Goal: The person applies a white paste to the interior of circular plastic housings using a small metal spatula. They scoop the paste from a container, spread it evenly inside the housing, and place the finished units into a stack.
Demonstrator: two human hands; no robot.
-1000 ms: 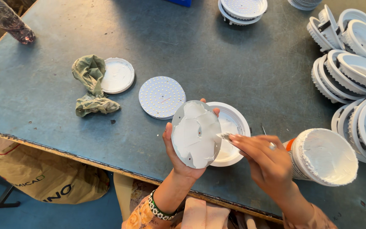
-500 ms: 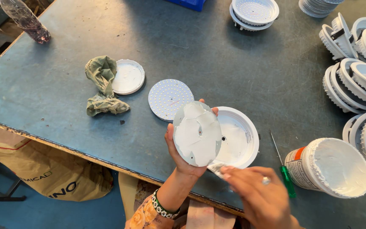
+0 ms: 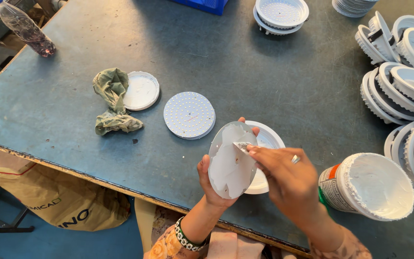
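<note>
A round metal disc (image 3: 231,163) smeared with white paste is held up on its edge, just above the near side of the grey table (image 3: 264,76). The left hand (image 3: 212,184) grips it from below, thumb on one rim and fingers on the other. The right hand (image 3: 288,180) pinches a small flat scraper (image 3: 242,146), and its tip touches the top part of the disc. There is a ring on one finger of this hand.

Right behind the disc, a white round housing (image 3: 267,139) lies on the table. To the right stands an open tub of white paste (image 3: 370,187). A white dotted disc (image 3: 189,115) lies to the left. Farther left are a white lid (image 3: 141,90) and a green rag (image 3: 112,100), touching each other. White round housings (image 3: 403,62) are stacked on the right.
</note>
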